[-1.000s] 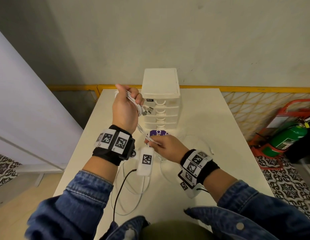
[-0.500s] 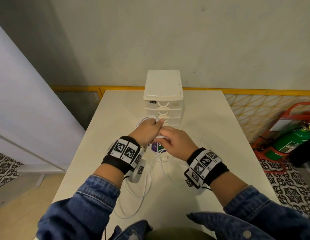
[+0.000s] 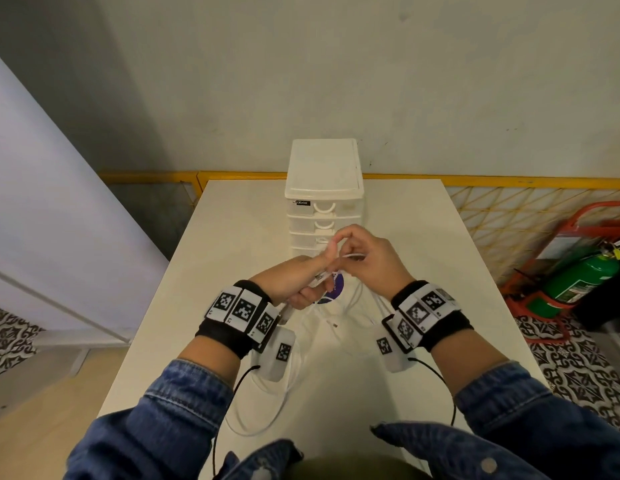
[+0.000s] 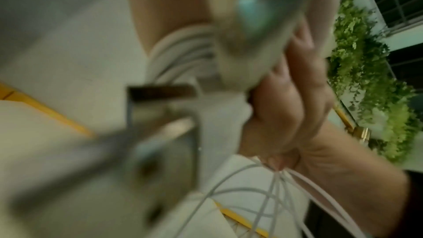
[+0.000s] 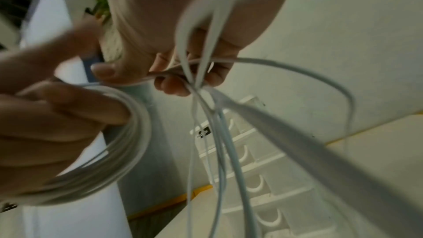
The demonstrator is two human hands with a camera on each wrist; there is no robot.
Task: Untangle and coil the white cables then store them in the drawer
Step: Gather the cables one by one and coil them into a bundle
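Note:
My left hand (image 3: pixel 298 289) grips a coil of white cable (image 5: pixel 132 142) wound in several loops round its fingers, just in front of the drawer unit (image 3: pixel 324 188). My right hand (image 3: pixel 367 261) is right beside it, slightly higher, and pinches loose white cable strands (image 5: pixel 194 71) between thumb and fingertips. From that pinch several strands hang down (image 4: pixel 270 193) toward the table. More white cable lies in loops on the table (image 3: pixel 263 424) below my wrists. All the drawers look closed.
A round purple-and-white object (image 3: pixel 336 289) lies on the white table (image 3: pixel 423 237) under my hands. A yellow rail (image 3: pixel 509 181) runs behind the table. A green fire extinguisher (image 3: pixel 578 282) stands on the floor to the right.
My left hand came down from its raised position with the coil and met the right hand in front of the drawers. The right hand has since lifted slightly, drawing cable over the left.

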